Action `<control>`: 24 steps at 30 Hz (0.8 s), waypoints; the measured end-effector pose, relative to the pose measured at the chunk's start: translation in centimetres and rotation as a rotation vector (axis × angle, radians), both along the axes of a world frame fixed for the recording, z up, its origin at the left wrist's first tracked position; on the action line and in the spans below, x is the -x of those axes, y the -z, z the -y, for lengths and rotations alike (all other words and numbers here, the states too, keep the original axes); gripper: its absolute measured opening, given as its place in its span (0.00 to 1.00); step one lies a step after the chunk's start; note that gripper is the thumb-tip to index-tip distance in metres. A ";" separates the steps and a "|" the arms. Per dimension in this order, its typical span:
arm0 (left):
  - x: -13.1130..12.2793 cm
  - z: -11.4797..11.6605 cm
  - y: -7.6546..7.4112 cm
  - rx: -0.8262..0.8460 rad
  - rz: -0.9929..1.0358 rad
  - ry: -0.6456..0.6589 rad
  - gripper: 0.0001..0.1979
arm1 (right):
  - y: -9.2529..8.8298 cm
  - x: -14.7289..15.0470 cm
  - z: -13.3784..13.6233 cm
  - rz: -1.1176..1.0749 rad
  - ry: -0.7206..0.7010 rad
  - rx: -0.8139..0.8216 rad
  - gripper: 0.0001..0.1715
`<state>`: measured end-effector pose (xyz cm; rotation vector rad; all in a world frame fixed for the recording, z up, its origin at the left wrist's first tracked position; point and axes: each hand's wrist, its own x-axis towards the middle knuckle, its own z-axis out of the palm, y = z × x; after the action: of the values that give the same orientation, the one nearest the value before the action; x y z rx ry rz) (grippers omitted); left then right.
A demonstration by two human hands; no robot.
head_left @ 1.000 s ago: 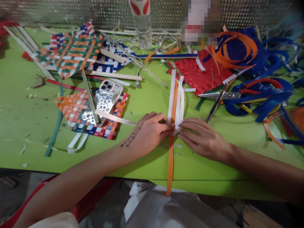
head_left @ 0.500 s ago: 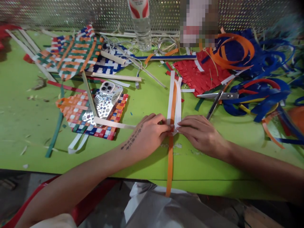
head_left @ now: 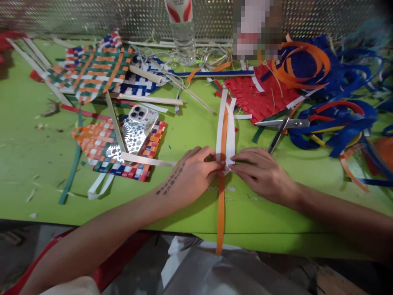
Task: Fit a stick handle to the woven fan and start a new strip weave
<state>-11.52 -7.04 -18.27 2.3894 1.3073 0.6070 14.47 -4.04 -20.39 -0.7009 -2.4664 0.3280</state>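
Observation:
My left hand (head_left: 199,167) pinches the left side of a small bundle of flat strips. In that bundle a white strip (head_left: 229,135) is folded over beside an orange strip (head_left: 221,209), whose long end runs down past the table edge onto my lap. My right hand (head_left: 256,172) is closed with its fingertips on the right edge of the white strip, low at the fold. Both thumbs hide part of where the strips cross. Another white strip end (head_left: 149,159) reaches leftward from under my left hand.
To the left, a phone (head_left: 139,127) rests on a woven multicoloured piece (head_left: 153,153). Scissors (head_left: 282,123) and a dark pen-like tool (head_left: 278,133) lie right, near blue strips and a red woven mat (head_left: 264,96). A water bottle (head_left: 183,41) stands at the back.
The upper ends of the white strips have tilted slightly to the right. Both hands keep nearly the same place and grip.

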 end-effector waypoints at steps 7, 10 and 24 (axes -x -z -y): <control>0.1 0.0 0.0 -0.013 -0.006 0.004 0.06 | -0.2 0.0 0.2 0.037 0.086 -0.027 0.07; 0.2 -0.2 0.1 -0.021 -0.018 0.047 0.06 | -0.3 0.0 0.2 0.055 0.078 -0.044 0.07; 0.5 -1.1 0.4 -0.064 -0.022 0.205 0.18 | -0.8 0.1 0.3 0.068 0.031 -0.107 0.09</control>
<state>-11.99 -5.90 -18.67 2.5468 1.0478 0.5724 14.39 -4.37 -19.55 -0.7149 -2.5130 0.1619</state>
